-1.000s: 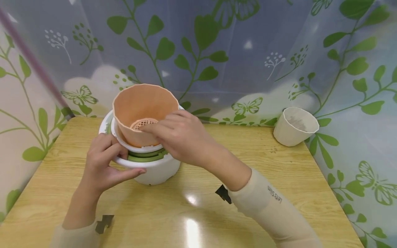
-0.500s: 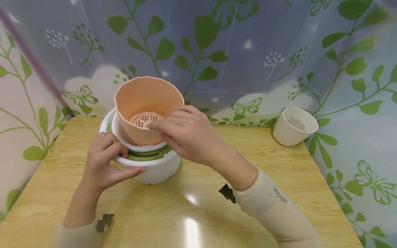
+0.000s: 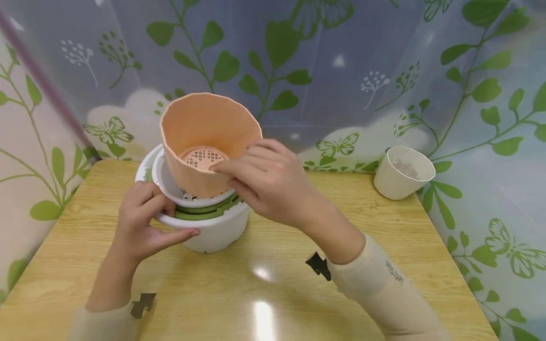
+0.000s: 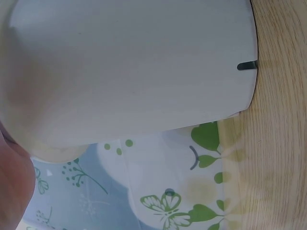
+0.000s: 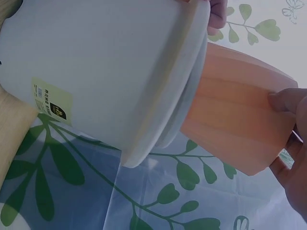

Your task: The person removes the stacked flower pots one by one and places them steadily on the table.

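Observation:
An orange plastic flower pot (image 3: pixel 209 121) with a lattice base is tilted over a nested stack of pots. My right hand (image 3: pixel 273 184) pinches its near right rim between thumb and fingers. The outermost pot of the stack is a large white flower pot (image 3: pixel 222 234). Inside it sit green rims (image 3: pixel 204 213) and a smaller white pot (image 3: pixel 166 177). My left hand (image 3: pixel 142 222) grips the stack's left front rim, thumb stretched along the outside. In the right wrist view, the orange pot (image 5: pixel 235 110) is partly outside the stack's mouth.
A cream pot (image 3: pixel 394 177) stands upright at the table's back right corner. The wooden table (image 3: pixel 204 298) meets a leaf-printed curtain (image 3: pixel 324 94) behind and at the sides. A yellow label (image 5: pixel 50 100) is stuck on the large white pot.
The right hand has drawn the orange pot upward and slightly right, baring more of the inner white pot. The left hand keeps its place on the rim.

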The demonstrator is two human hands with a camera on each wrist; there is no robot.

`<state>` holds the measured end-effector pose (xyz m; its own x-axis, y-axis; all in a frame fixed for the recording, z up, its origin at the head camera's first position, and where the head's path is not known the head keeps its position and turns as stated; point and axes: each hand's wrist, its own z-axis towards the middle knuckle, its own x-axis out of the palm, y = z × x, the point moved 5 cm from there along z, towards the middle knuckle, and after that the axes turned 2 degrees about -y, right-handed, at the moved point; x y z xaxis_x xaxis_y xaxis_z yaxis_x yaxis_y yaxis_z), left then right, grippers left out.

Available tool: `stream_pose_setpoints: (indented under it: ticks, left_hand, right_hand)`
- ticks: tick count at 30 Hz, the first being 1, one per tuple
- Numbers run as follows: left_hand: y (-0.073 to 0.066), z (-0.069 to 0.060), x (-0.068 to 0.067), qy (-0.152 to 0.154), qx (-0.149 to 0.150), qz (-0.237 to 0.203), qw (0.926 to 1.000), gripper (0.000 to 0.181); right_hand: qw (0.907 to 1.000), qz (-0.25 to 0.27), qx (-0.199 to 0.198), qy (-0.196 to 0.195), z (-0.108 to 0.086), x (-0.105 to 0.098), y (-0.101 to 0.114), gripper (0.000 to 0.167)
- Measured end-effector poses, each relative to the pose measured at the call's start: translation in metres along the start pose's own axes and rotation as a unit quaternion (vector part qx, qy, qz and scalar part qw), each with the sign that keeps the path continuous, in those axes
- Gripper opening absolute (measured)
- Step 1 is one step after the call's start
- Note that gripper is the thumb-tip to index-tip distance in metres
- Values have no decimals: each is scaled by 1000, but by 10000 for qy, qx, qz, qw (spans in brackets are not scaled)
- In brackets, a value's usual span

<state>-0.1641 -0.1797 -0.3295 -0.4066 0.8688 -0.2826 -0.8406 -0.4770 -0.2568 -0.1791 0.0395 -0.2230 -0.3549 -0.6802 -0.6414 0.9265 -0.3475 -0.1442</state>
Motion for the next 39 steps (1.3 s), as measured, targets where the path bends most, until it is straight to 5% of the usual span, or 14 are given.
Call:
stream_pose_setpoints:
  ticks: [21,39]
  left_hand:
    - [1,-3,-1,-20,-67,17,10000,63]
    - [1,-2,0,-67,-68,29,10000,64]
  right_hand:
    - [9991,-46,81,-420,-5,-31,-1,16]
    - [9978,-226,488,-399,-33,-52,-15,13]
